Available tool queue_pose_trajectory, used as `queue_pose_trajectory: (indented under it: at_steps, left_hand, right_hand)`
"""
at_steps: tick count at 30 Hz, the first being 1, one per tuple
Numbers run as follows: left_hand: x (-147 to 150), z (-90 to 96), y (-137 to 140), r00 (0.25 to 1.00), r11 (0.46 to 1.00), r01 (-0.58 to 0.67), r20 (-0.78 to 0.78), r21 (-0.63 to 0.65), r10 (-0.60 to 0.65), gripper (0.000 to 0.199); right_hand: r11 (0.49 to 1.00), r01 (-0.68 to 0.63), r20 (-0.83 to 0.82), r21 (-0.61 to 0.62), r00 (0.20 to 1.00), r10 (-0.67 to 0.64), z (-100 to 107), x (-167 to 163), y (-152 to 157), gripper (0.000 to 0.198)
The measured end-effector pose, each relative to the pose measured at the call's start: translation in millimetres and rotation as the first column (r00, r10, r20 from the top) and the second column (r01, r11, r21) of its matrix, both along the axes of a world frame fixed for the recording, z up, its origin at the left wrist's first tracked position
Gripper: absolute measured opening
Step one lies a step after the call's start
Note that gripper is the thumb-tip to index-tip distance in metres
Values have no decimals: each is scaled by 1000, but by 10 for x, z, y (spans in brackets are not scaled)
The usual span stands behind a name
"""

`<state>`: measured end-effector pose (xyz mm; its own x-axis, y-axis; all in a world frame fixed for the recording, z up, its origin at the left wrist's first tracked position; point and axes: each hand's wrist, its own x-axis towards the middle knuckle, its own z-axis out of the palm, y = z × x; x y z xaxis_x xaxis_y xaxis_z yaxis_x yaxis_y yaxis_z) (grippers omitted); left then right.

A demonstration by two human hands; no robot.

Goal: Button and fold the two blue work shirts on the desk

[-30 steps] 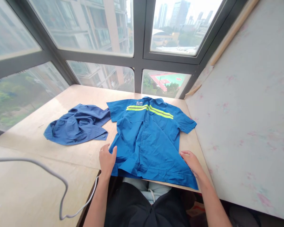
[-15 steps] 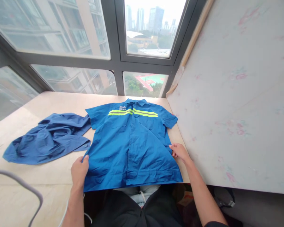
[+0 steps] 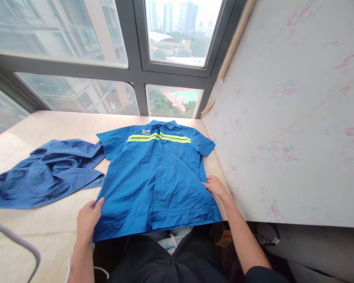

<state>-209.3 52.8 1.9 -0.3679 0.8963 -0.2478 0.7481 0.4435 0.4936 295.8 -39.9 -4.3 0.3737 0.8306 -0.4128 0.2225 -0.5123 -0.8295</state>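
A blue short-sleeved work shirt (image 3: 132,177) lies spread front side up, its collar toward the window and its hem at the near edge of the table. Yellow-green reflective stripes cross its chest, and white lettering sits above them on the left. My left hand (image 3: 89,217) pinches the shirt's left side edge low down, thumb on top. On the opposite side, my right hand (image 3: 215,186) grips the right side edge a little higher, its fingertips partly hidden by the cloth. A second, crumpled blue garment (image 3: 51,171) lies to the left, touching the shirt's left sleeve.
The pale wooden table (image 3: 47,224) runs up to the window frame (image 3: 137,78). A floral-patterned wall panel (image 3: 283,129) borders it on the right. A grey curved tube (image 3: 20,243) stands at the near left, and a white cable (image 3: 100,269) hangs by my left forearm.
The whole view has shifted, so everything appears further left. Both hands keep their hold on the shirt's side edges, and the shirt lies almost the same.
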Motion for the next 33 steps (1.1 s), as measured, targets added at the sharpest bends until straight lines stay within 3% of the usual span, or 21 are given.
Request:
queue_pose_trajectory:
  at_steps: [3, 7, 11, 14, 16, 18, 22, 25, 28, 33]
  left_hand:
    - [35, -4, -3, 994, 997, -31, -98, 73, 38, 37]
    - [116, 0, 20, 989, 999, -3, -149, 32, 8, 42]
    - [127, -12, -15, 990, 999, -14, -143, -38, 8, 48]
    - [147, 8, -101, 983, 993, 26, -184, 119, -3, 60]
    - [211, 24, -152, 970, 951, 101, -243, 291, -28, 61]
    - [315, 18, -173, 956, 887, 203, -281, 415, -87, 57]
    - [547, -127, -126, 924, 790, 378, -255, 482, -286, 55]
    - [633, -300, -81, 920, 812, 387, -243, 437, -307, 61]
    - [633, -430, -80, 930, 845, 354, -244, 401, -274, 64]
    - [636, -488, -150, 914, 813, 388, -295, 433, -279, 63]
  right_hand:
    - [999, 22, -72, 31, 997, -20, 59, 109, -6, 38]
    - [992, 89, -17, 87, 996, -88, 31, 221, 34, 36]
    - [965, 119, 253, 232, 951, -178, -38, 172, 11, 41]
    - [962, -20, 506, 271, 853, -125, -21, 76, -85, 37]
    - [974, -122, 596, 190, 803, -16, 22, 8, -139, 27]
    - [986, -167, 618, 30, 778, 113, 71, -55, -145, 22]
    - [953, -106, 631, -283, 728, 268, 155, -148, 8, 32]
    - [914, -19, 662, -406, 683, 308, 207, -188, 174, 41]
    - [888, -13, 658, -461, 666, 351, 241, -209, 286, 36]
    - [879, -50, 648, -474, 656, 387, 246, -245, 342, 30]
